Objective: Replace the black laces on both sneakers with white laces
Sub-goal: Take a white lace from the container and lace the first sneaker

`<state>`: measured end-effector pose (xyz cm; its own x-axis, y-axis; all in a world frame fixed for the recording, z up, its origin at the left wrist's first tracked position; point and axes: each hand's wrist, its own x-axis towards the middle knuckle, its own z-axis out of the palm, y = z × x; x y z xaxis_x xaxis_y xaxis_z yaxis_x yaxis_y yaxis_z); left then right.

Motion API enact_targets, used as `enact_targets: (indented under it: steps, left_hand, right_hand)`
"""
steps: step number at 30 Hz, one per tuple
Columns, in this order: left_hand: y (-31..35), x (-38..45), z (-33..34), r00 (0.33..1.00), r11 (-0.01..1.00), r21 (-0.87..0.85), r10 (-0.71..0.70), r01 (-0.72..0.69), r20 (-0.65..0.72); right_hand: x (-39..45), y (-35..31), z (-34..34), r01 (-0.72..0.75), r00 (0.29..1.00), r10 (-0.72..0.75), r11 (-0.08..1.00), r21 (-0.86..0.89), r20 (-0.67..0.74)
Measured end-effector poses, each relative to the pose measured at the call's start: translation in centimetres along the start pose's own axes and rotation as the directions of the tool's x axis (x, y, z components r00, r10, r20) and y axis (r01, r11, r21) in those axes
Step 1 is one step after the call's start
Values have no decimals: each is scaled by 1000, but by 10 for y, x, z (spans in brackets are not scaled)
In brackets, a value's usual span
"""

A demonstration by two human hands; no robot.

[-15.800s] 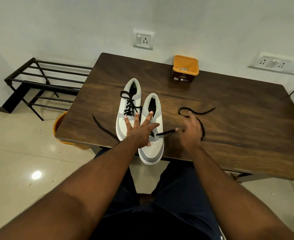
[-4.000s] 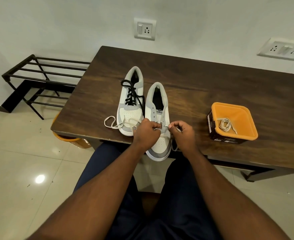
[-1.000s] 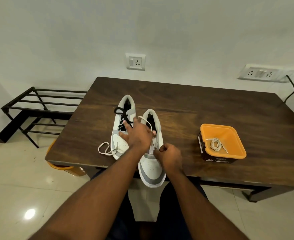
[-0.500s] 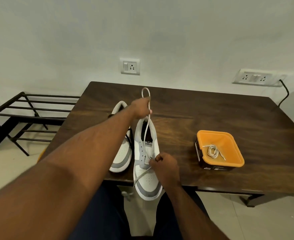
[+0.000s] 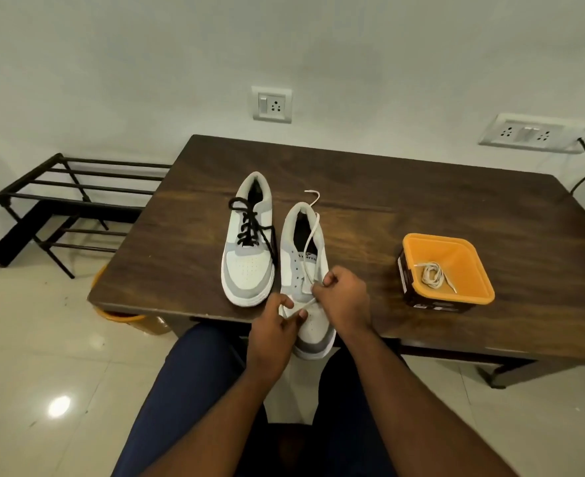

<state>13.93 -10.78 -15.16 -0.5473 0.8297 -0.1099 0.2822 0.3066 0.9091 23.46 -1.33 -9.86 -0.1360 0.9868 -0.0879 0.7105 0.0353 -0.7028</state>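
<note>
Roughly, the job looks under halfway: the right sneaker [image 5: 306, 270], its toe overhanging the tabletop [image 5: 422, 208] edge, has shed its black lace and carries a white lace [image 5: 310, 242] through the lowest eyelets only. The left hand [image 5: 277, 325] and right hand [image 5: 344, 297] both pinch that lace with curled fingers near the toe, one end trailing over the heel. Beside it the left sneaker [image 5: 248, 256] keeps its black lace [image 5: 248, 220], and the second white lace [image 5: 432, 273] lies coiled in the orange tub [image 5: 470, 266].

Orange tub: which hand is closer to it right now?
Right. The right hand is at the near sneaker, on the side facing the orange tub; the left hand is on the sneaker's far side.
</note>
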Motion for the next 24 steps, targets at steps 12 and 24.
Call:
enact_targets:
  steps: [12, 24]
  left_hand:
    - [30, 19, -16, 976, 937, -329, 47, -117, -214]
    - [109, 40, -52, 917, 755, -637, 132, 154, 377]
  right_hand:
    - [-3, -6, -7, 163, 987, -158, 960, -227, 43]
    - [9, -4, -11, 399, 896, -430, 889, 225, 113]
